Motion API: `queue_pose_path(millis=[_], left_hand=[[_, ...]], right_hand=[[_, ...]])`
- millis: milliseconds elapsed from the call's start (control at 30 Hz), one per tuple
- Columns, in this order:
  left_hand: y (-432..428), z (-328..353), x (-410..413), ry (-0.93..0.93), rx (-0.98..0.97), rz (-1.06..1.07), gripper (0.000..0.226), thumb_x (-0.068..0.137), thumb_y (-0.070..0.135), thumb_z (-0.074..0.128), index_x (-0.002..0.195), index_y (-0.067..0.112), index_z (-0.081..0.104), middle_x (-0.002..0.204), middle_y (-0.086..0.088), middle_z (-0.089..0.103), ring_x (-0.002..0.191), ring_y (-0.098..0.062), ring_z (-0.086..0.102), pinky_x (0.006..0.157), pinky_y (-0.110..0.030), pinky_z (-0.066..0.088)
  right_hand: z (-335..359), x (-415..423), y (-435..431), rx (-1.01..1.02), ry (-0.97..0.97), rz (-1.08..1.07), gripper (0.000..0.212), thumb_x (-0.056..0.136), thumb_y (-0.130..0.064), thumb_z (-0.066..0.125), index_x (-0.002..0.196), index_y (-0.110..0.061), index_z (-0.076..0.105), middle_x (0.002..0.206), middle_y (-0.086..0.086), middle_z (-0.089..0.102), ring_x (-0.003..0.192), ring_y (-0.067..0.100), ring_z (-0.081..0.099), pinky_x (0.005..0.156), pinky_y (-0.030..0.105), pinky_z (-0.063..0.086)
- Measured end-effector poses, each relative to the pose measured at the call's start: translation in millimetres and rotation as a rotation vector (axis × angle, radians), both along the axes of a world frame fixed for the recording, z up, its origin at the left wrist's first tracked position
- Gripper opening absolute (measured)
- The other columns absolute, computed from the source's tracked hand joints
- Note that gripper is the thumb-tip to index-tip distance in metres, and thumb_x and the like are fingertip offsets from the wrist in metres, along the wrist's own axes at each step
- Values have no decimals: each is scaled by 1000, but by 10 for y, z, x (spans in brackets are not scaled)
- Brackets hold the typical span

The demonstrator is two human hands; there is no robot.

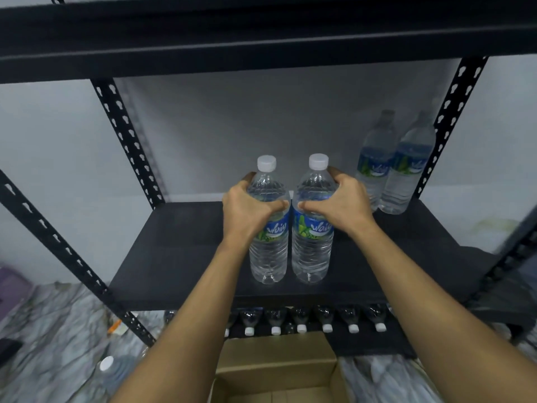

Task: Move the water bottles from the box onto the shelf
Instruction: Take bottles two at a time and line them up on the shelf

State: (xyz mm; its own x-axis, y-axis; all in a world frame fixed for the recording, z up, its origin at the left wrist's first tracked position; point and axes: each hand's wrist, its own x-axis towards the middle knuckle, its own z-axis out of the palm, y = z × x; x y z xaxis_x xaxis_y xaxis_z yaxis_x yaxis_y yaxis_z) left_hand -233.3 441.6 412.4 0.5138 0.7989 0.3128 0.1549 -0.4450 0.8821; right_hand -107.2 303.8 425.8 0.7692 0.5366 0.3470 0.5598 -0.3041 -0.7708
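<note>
Two clear water bottles with white caps and blue-green labels stand upright side by side near the front of the black shelf board [180,257]. My left hand [247,206] is wrapped around the shoulder of the left bottle [268,248]. My right hand [341,200] grips the shoulder of the right bottle [312,248]. Two more bottles [392,170] stand at the back right corner of the same board. The open cardboard box [276,370] sits on the floor below, between my forearms; its inside is mostly out of view.
A black upper shelf beam [261,39] runs overhead. Perforated black uprights [128,141] frame the bay on both sides. A row of several bottles [302,321] stands on the lower shelf. One bottle [113,370] lies on the marble-patterned floor at left.
</note>
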Motion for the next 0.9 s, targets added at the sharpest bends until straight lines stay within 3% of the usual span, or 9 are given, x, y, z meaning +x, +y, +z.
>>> queue_pose_path(millis=[100,267,400,500,600,767,900], left_hand=[[-18,-28,4,-8,11,-25,64,59,25,94,116,21,66,94,11,71,81,4,68,73,-19,59],[33,-210,-59,-71,13,-52,76,64,37,89,129,32,50,118,7,65,107,-13,65,93,-34,56],[48,-627,-221,-102,-109,-117,109,57,47,92,144,31,27,141,4,50,124,-11,56,104,-36,50],[-1,-1145,-285,-38,-202,-131,116,48,52,94,141,33,26,143,1,45,130,-13,51,107,-45,47],[-41,-1601,-270,25,-266,-128,113,48,44,97,136,34,27,141,-1,45,128,-14,55,105,-47,49],[-96,-1827,-215,31,-252,-48,97,52,29,98,130,32,41,127,10,59,112,0,62,93,-31,53],[-85,-1831,-220,40,-222,-23,94,53,31,98,131,28,47,123,15,52,108,14,55,87,-15,46]], right_hand=[[-95,72,-13,-13,-14,9,82,55,-45,87,128,-27,55,114,-6,66,100,14,62,85,29,51],[-294,131,28,-12,32,40,112,44,-72,77,140,-33,36,132,-3,57,118,17,58,96,42,52],[-734,79,-96,152,176,83,115,45,-65,85,141,-33,31,141,-4,45,126,15,51,103,43,47],[-1305,-25,-205,125,331,106,119,41,-60,90,140,-37,28,143,-3,43,122,13,52,101,43,49],[-1730,-111,-222,123,430,135,108,47,-35,96,133,-39,31,136,-3,49,122,12,53,100,32,48],[-1908,-103,-128,180,463,92,96,55,-20,94,129,-38,36,119,-27,52,102,-16,54,87,16,44],[-1982,-81,-126,168,461,76,94,56,-23,94,131,-40,38,118,-29,55,102,-22,53,88,18,46]])
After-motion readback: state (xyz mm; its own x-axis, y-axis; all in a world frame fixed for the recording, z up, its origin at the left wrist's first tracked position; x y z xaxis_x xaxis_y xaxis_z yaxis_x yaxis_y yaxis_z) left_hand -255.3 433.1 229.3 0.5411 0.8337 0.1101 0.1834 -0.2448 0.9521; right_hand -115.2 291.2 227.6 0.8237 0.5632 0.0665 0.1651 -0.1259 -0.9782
